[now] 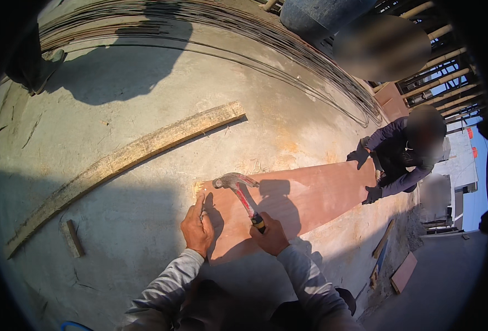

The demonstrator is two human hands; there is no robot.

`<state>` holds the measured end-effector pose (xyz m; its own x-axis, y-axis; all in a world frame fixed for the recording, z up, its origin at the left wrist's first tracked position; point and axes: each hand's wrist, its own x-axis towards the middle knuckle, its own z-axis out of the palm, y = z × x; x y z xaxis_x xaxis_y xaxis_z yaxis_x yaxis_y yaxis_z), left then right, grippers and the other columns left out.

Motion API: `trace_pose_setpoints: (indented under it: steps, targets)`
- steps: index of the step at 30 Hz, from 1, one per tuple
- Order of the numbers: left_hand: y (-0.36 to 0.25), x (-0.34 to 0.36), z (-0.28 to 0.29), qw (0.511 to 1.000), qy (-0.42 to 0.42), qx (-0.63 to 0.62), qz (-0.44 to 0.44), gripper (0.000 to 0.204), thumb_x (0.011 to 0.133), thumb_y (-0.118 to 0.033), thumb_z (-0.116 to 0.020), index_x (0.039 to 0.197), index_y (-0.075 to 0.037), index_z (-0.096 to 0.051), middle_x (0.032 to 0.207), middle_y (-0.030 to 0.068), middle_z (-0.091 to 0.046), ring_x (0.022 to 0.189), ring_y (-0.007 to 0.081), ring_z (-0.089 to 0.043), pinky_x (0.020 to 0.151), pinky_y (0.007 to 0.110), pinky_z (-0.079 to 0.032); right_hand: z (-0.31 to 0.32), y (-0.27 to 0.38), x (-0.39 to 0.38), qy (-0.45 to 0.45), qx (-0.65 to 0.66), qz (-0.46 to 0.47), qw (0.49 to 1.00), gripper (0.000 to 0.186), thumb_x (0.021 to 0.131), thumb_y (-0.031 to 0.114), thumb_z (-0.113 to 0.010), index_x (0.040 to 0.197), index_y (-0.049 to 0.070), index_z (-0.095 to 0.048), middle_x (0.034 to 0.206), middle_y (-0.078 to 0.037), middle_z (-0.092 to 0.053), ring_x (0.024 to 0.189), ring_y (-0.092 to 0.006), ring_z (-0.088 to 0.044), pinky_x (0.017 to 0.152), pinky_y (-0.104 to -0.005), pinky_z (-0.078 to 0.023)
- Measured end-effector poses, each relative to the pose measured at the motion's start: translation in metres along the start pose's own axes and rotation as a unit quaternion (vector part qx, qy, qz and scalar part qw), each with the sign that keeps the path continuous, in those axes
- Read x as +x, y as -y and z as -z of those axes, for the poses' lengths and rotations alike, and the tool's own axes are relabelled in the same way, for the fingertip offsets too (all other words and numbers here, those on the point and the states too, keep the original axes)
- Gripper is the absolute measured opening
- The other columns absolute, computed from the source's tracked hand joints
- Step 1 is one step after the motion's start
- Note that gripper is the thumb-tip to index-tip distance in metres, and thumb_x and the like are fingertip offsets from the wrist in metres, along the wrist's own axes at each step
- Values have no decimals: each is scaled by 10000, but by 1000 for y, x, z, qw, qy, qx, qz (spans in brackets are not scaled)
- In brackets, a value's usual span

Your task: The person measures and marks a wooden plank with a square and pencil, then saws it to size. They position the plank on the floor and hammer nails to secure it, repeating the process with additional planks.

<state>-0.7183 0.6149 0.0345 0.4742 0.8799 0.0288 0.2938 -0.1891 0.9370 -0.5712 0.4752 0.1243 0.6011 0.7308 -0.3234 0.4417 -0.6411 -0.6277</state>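
The person's left forearm (172, 280) and right forearm (310, 278), gray-sleeved, reach forward from below; the left hand (197, 231) points its fingers (200, 204) forward, while the right hand (271, 238) is curled tight.

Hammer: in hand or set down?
In hand: the right hand is closed around the lower part of the hammer, whose metal end sticks out beyond the fist.

Hammer (245, 199): metal claw head, red shaft, yellow-and-black grip | you hold it aslant, claw rightward, head over left end of the board (327, 193) | board: long, reddish-brown, lying flat, stretching away to your right
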Motion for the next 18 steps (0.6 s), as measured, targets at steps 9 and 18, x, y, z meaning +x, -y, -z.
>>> trace_pose_setpoints:
  steps: [9,18]
  targets:
    - [-33,-24,-14,931,347,-74,-84,669,863,-87,-553,1510,-40,-389,1152,270,-651,985,445,-658,867,472,-535,-33,8,-31,-106,332,-112,931,255,857,35,-749,1053,30,-585,791,-11,-628,627,-73,-590,549,-235,-487]
    - [-29,2,-33,919,379,-55,-97,205,881,-208,-650,1061,-119,-687,1023,123,-635,789,313,-678,725,435,-552,-25,7,-14,-261,464,-251,808,257,835,-46,-697,998,48,-522,763,-82,-618,518,-157,-582,448,-299,-485]
